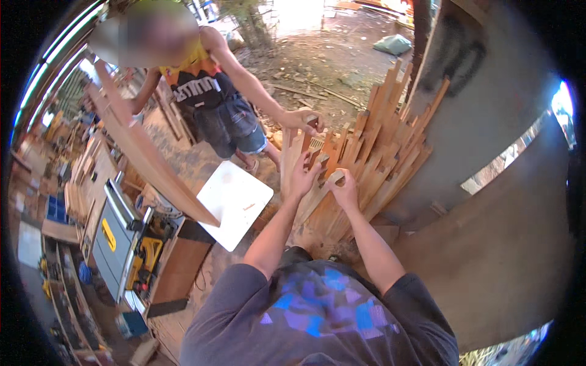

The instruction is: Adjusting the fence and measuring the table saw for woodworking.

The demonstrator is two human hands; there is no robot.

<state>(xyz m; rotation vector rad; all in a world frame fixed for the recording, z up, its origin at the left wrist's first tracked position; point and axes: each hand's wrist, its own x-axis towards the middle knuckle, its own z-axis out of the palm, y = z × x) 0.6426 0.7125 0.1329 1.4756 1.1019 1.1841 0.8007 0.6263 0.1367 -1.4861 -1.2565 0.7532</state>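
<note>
Head view: a bundle of wooden slats (372, 152) is being leaned against the grey wall (488, 110), the long axes running from the floor near the person up and away toward the upper right, tops fanned out. The left hand (303, 177) is being held against 1 slat's edge with fingers spread and partly curled. The right hand (343, 188) is being closed around the end of another slat (317, 195), thumb and fingers pinched on it. A co-worker's hand (302, 119) is being rested on the slat tops from the far side. A long plank (152, 161) is being carried by that co-worker, slanting across the white square board (235, 204). A table saw (116, 241) is standing at left.
</note>
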